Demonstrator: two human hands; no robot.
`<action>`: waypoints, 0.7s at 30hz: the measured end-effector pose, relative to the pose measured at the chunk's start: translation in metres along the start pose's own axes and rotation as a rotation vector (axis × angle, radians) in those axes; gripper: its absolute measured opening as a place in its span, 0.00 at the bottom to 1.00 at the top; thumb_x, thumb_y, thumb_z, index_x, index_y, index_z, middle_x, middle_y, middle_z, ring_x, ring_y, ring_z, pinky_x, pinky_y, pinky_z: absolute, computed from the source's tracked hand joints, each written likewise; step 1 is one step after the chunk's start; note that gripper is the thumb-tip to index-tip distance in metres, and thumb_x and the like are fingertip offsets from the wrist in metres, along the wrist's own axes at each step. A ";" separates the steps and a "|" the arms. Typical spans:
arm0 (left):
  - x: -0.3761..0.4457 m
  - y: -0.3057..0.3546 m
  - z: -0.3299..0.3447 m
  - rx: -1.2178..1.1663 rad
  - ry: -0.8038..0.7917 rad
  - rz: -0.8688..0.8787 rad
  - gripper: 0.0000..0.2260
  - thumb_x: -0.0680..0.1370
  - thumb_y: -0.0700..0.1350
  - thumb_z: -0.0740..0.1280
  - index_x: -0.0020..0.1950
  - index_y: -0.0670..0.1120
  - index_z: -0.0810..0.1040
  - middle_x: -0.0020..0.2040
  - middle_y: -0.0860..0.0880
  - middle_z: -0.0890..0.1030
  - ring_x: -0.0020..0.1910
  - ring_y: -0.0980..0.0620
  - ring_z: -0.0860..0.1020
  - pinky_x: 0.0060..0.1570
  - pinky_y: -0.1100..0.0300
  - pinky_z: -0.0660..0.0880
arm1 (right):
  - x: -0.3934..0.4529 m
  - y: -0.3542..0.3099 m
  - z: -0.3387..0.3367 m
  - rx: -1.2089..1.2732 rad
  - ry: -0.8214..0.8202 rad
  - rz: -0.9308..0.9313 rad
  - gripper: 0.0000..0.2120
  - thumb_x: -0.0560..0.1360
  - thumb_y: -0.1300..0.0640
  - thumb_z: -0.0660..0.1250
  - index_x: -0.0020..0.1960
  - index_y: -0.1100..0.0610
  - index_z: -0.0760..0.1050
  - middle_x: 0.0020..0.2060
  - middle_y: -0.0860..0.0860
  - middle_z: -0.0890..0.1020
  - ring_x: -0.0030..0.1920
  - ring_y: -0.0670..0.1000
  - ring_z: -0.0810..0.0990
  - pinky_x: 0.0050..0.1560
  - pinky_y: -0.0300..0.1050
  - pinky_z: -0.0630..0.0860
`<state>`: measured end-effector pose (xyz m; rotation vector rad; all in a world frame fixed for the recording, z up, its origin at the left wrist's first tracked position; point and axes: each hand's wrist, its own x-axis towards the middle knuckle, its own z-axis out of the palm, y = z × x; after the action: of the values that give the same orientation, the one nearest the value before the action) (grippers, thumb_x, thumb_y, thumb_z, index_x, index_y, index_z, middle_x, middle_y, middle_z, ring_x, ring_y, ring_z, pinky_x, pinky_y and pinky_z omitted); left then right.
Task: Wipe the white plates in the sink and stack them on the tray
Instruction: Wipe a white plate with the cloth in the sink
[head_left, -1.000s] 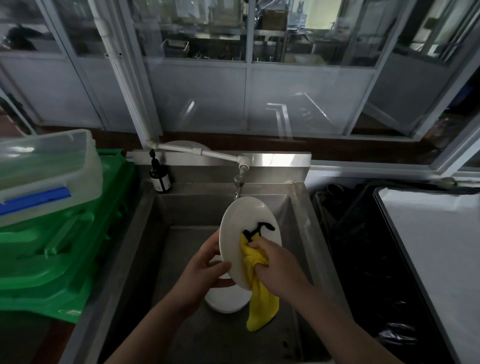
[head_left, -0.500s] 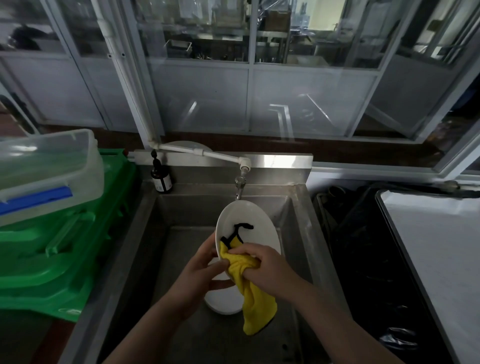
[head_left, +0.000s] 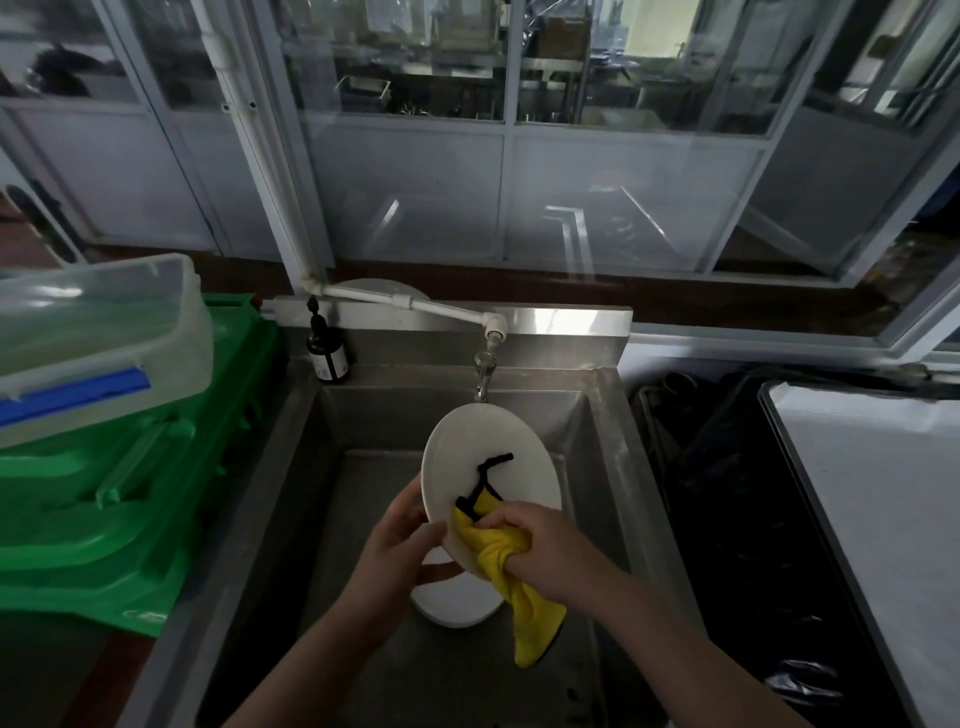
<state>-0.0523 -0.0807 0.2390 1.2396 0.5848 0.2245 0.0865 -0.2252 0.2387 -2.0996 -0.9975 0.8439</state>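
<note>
Two bare hands work over the steel sink (head_left: 613, 467). The left hand (head_left: 400, 551) holds one white plate (head_left: 483, 467) by its lower left rim, with the thumb on the front face and the fingers curled behind it; the plate stands tilted above the basin, below the tap (head_left: 483, 379). The right hand (head_left: 545, 545) is closed around one yellow cloth (head_left: 498, 551) and presses it on the lower part of the plate. The cloth has a black cord that lies on the plate face, and its free end hangs down. A second white plate (head_left: 457, 603) lies flat on the sink bottom, just under the hands.

On the back left corner of the sink stands one dark bottle (head_left: 327, 358). Left of the sink are green plastic crates (head_left: 130, 499) with one clear container (head_left: 98, 332) on top. On the right is a white surface (head_left: 878, 519) with a dark rim. Behind the sink, a wall of glass panels (head_left: 571, 156) shows another room.
</note>
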 end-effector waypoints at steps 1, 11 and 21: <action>0.000 0.001 -0.001 0.013 0.007 0.005 0.24 0.81 0.36 0.63 0.70 0.60 0.71 0.57 0.47 0.84 0.56 0.44 0.83 0.49 0.46 0.82 | 0.000 0.004 0.000 -0.014 0.010 0.004 0.19 0.74 0.56 0.67 0.61 0.40 0.76 0.58 0.42 0.77 0.55 0.43 0.76 0.52 0.41 0.79; 0.003 0.004 -0.001 0.046 0.048 -0.009 0.22 0.81 0.33 0.62 0.64 0.61 0.73 0.48 0.53 0.86 0.47 0.49 0.85 0.42 0.52 0.82 | 0.007 0.032 -0.021 -0.106 0.047 0.090 0.25 0.70 0.66 0.63 0.60 0.43 0.78 0.59 0.46 0.77 0.57 0.47 0.76 0.53 0.44 0.77; 0.004 0.004 -0.005 0.015 0.040 -0.015 0.23 0.81 0.34 0.62 0.68 0.59 0.73 0.54 0.53 0.85 0.53 0.46 0.84 0.45 0.49 0.82 | 0.019 0.049 -0.053 -0.252 0.130 0.127 0.25 0.71 0.67 0.62 0.63 0.46 0.78 0.61 0.49 0.78 0.57 0.50 0.78 0.46 0.42 0.73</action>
<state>-0.0509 -0.0727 0.2408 1.2471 0.6310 0.2329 0.1561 -0.2489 0.2269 -2.4200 -0.9501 0.6602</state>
